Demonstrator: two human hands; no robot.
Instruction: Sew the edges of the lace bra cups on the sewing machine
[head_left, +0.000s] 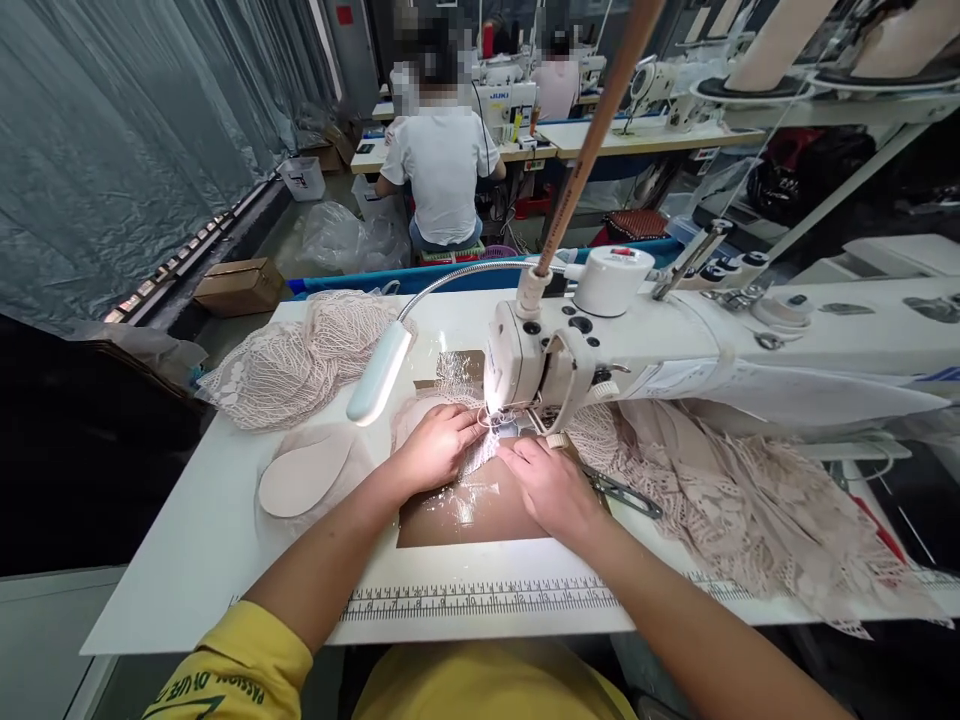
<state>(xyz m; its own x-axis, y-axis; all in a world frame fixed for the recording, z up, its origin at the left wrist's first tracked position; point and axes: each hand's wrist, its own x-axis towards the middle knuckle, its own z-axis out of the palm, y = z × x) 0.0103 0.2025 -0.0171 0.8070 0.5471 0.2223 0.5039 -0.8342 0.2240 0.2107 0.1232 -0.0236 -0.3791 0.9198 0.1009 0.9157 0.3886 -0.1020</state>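
A white sewing machine (675, 340) stands on the white table (187, 540). Under its needle lies a strip of pale lace (480, 455). My left hand (435, 447) rests on the lace just left of the needle, fingers curled and pressing it down. My right hand (551, 485) lies on the lace right of the needle, fingers bent and pinching its edge. A brown plate (472, 515) sits under both hands.
Lace piles lie at the left (292, 365) and right (750, 500). Beige foam cups (304, 480) lie left of my hands. A gooseneck lamp (379, 372) hangs over the table. Snips (622, 492) lie beside my right hand. A seated person (442, 165) works ahead. A ruler (480, 600) lines the front edge.
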